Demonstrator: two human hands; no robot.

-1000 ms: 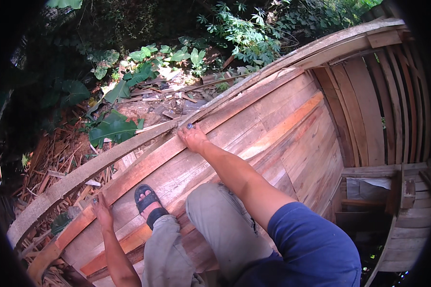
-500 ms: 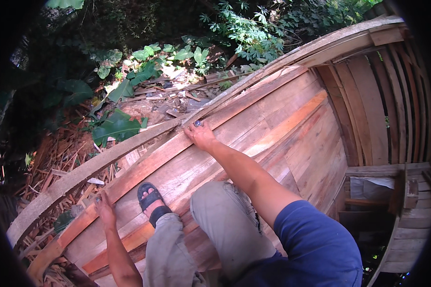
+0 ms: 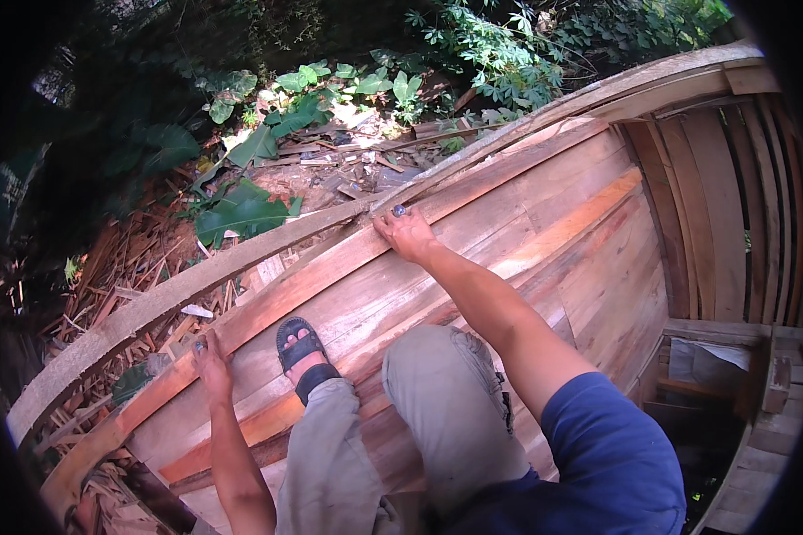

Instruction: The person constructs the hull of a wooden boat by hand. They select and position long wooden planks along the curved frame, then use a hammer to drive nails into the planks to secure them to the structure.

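A long reddish-brown wooden plank (image 3: 281, 285) runs from the lower left to the upper right, along the edge of a surface of fitted boards (image 3: 544, 241). My left hand (image 3: 211, 357) is closed over its upper edge near the lower left, fingertips partly out of sight behind it. Farther up, my right hand (image 3: 405, 234) grips the same plank, a dark-stoned ring on one finger. A curved, rough-sawn beam (image 3: 174, 294) lies just beyond, close to the fingers of my right hand. My sandalled foot (image 3: 304, 352) stands on the boards between my arms.
Upright planks with gaps (image 3: 709, 214) form a wall at the right. Below them is a dark opening with a pale sheet (image 3: 700, 361). Scrap wood (image 3: 143, 241) litters the ground beyond the beam, among broad green leaves (image 3: 241, 212).
The whole scene has shifted a little to the right in the view. Both hands keep about the same places on the plank.
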